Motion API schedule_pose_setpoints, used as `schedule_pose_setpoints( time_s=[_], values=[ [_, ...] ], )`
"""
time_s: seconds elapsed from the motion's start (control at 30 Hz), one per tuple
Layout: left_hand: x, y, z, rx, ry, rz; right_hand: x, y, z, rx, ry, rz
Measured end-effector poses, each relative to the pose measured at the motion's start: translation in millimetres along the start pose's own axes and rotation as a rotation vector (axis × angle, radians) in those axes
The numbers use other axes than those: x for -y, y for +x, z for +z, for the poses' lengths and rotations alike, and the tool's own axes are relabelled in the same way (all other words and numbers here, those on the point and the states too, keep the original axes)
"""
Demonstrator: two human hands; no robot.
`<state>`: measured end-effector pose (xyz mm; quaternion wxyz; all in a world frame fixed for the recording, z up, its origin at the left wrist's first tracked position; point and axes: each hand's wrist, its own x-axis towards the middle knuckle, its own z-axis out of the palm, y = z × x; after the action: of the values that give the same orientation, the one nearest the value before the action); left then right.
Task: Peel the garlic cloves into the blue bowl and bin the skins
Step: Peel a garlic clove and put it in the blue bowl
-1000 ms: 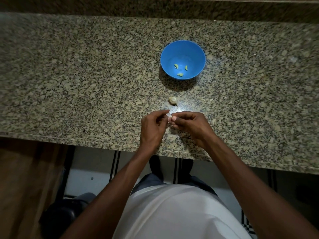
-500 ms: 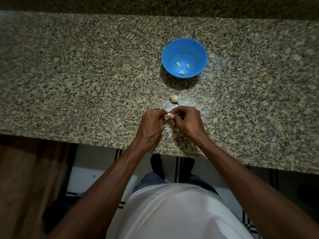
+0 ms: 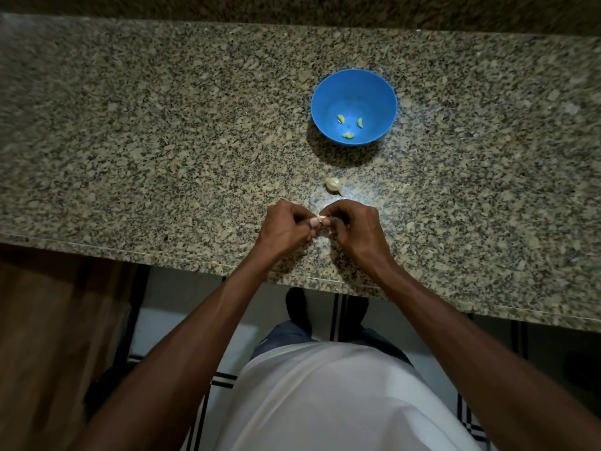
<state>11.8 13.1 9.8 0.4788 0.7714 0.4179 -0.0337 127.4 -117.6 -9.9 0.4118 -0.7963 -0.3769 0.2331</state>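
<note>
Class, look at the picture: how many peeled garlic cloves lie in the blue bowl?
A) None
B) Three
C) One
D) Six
B: three pale yellow peeled cloves lie apart on the bottom of the blue bowl, while another clove is pinched between the left hand and the right hand.

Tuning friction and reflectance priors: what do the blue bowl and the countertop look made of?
blue bowl: probably plastic, smooth satin finish; uniform saturated colour, thin rim, soft highlights only. Could be melamine; can't tell.
countertop: looks like polished granite; speckled beige, grey and black grain, with a glossy light reflection near the unpeeled clove. Engineered stone isn't ruled out.
</note>
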Motion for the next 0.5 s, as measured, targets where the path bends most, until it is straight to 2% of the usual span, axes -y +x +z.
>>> schedule_pose_setpoints(
  time_s=[0.13, 0.23, 0.33, 0.5],
  values=[
    [2, 2, -10, 0.147, -0.2, -0.098, -3, 0, -3, 0.009, -0.05, -0.14],
    [-2, 2, -14, 0.253, -0.432, -0.303, -3, 0, -5, 0.011, -0.1, -0.239],
    [-5, 2, -12, 0.312, -0.596, -0.471, -5, 1, -4, 0.021, -0.134, -0.259],
    [-5, 2, -9, 0.321, -0.655, -0.577, -11, -4, -1, 0.06, -0.153, -0.301]
  ],
)
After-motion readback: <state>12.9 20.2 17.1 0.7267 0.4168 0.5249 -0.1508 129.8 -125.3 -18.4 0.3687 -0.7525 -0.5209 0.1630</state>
